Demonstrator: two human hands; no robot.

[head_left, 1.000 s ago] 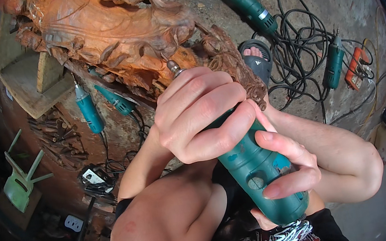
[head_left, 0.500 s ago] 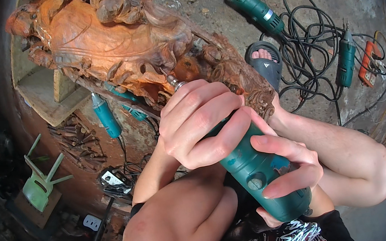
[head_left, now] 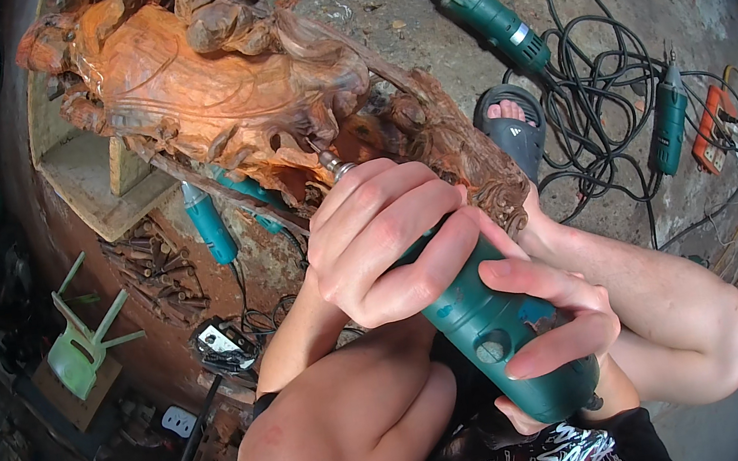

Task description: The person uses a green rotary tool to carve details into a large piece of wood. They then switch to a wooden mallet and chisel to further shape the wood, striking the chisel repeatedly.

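Note:
My left hand (head_left: 389, 237) is closed around the front of a green electric die grinder (head_left: 548, 385), close to its metal collet. Farther back, my right hand (head_left: 551, 313) grips the grinder's thick body, thumb underneath and fingers over the top. The tool slants away from me to the upper left. Its thin bit (head_left: 317, 147) meets a hollow among the folds of a reddish-brown wood carving (head_left: 190, 75), a robed figure lying on its side. The exact contact of the tip is too small to make out. My hands cover the grinder's front half.
A wooden stand (head_left: 94, 202) is under the carving. More green grinders (head_left: 490, 18) lie around with tangled black cables (head_left: 600, 107) and an orange power strip (head_left: 712, 128). Left are a pile of chisels (head_left: 154, 274) and a pale green chair (head_left: 76, 359). My sandalled foot (head_left: 512, 126) is beyond my right knee.
The whole view has shifted slightly, moving the surroundings a little right and down. My hands keep the same grip on the die grinder, and its bit stays at the same hollow.

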